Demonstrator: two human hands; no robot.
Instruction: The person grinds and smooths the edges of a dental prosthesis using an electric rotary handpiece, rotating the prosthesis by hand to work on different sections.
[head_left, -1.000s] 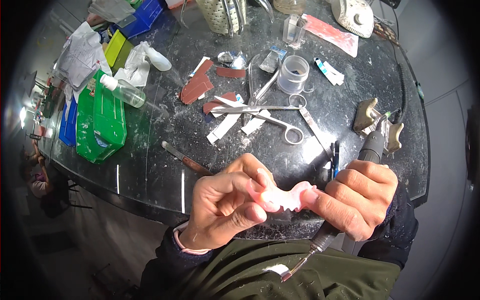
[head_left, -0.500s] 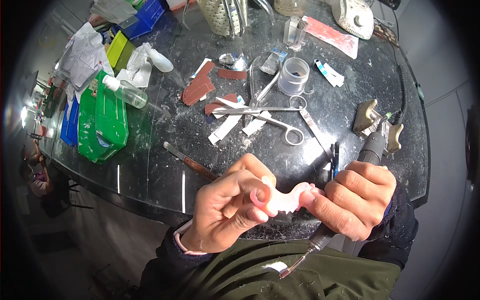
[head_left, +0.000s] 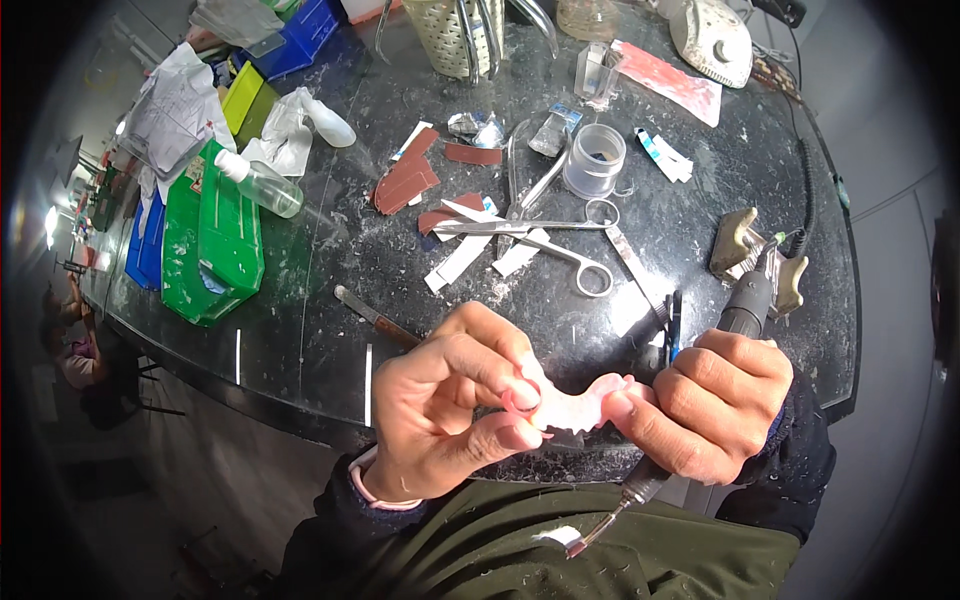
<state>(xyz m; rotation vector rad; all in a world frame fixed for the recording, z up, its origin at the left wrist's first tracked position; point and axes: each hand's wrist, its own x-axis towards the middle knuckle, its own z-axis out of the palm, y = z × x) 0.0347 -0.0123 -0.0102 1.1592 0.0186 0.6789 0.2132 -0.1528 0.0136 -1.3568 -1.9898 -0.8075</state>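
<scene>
A pink, horseshoe-like denture base [head_left: 578,408] is held up above the bench's front edge, between my two hands. My left hand [head_left: 455,405] pinches its left end with thumb and fingertips. My right hand [head_left: 715,405] steadies the right end with its thumb and index finger. That same hand is wrapped round a dark rotary handpiece [head_left: 748,302], which passes slantwise through the fist. The handpiece's tip, with a brownish sanding roll [head_left: 576,548], points down over my green apron [head_left: 660,540]. My fingers hide parts of the denture base.
Scissors [head_left: 530,228], brown sandpaper pieces [head_left: 408,182] and a clear jar [head_left: 594,160] lie mid-bench. A wooden-handled knife [head_left: 375,316] is beyond my left hand. Left are a green bin [head_left: 215,255] and a spray bottle [head_left: 258,184]; a handpiece rest [head_left: 735,240] stands at right.
My left thumb and fingers have shifted on the denture base, and it has tilted slightly. The bench has moved a little right and down in view. My right hand keeps its hold.
</scene>
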